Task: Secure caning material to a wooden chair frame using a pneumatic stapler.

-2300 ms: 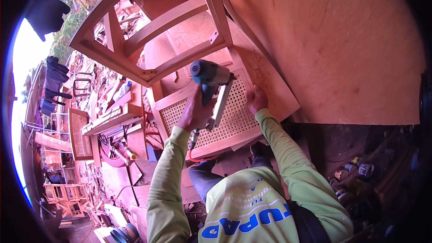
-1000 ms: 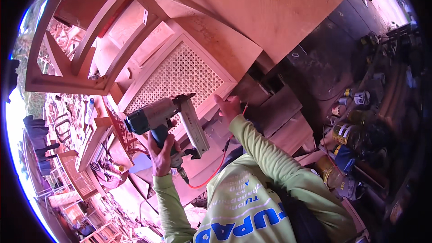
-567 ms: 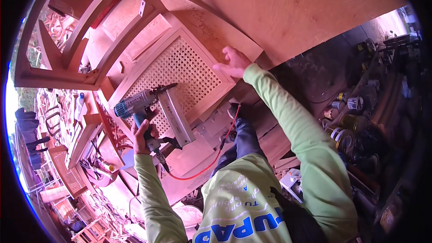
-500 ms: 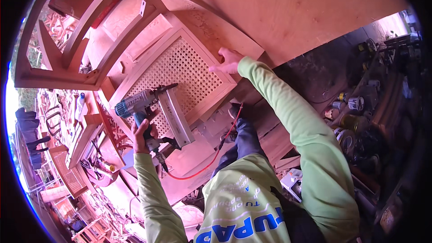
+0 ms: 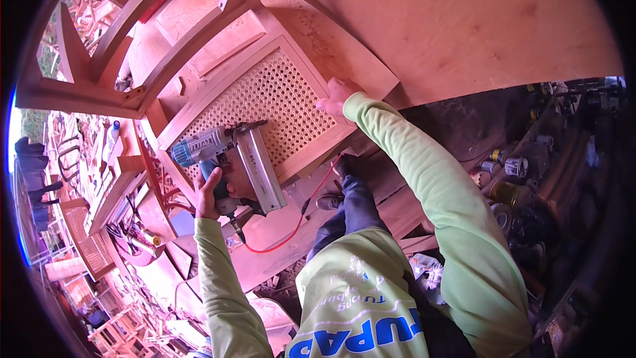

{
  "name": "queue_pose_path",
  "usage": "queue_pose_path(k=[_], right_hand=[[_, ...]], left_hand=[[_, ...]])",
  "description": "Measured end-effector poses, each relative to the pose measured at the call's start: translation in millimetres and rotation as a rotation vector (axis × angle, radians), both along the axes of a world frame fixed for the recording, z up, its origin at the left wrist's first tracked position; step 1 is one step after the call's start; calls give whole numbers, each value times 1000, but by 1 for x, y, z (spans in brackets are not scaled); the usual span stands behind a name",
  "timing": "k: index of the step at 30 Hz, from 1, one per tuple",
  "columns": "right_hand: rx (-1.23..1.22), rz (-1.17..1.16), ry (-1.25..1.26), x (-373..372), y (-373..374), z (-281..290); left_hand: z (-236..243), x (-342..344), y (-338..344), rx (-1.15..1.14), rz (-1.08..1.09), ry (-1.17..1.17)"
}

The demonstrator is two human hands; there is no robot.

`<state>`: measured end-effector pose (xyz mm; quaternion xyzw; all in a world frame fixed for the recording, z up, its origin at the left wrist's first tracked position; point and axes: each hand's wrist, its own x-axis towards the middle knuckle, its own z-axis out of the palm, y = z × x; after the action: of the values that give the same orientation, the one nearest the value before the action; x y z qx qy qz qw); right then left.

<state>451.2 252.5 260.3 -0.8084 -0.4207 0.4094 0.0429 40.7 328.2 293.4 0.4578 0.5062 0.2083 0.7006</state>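
My left hand (image 5: 209,193) is wrapped round the handle of a teal and grey air nailer (image 5: 199,147). Its long metal magazine (image 5: 260,171) slants across a woven cane panel (image 5: 281,86), and its nose is over the weave. A red air hose (image 5: 281,248) leads off the handle's lower end. The panel sits within a pale wooden frame (image 5: 317,150). On the frame's right side my right hand (image 5: 339,97) grips the edge, thumb towards the cane and the other fingers partly hidden.
A curved wooden chair frame (image 5: 192,40) stands at the upper left. A large plywood sheet (image 5: 450,20) spans the upper right. Paint cans (image 5: 517,167) and clutter line the right side. Wood offcuts and another woven panel (image 5: 86,238) lie at the left.
My right hand's fingers have closed in at the frame's edge. The nailer has shifted only slightly, still in my left hand. My view has moved a little.
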Motion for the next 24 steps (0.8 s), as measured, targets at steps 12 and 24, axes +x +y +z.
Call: queue_pose_path(k=[12, 24], right_hand=[[72, 47, 213, 33, -1, -29], [133, 35, 600, 38, -10, -6]], left_hand=[[7, 11, -4, -42, 73, 54], [0, 14, -13, 17, 108, -23]])
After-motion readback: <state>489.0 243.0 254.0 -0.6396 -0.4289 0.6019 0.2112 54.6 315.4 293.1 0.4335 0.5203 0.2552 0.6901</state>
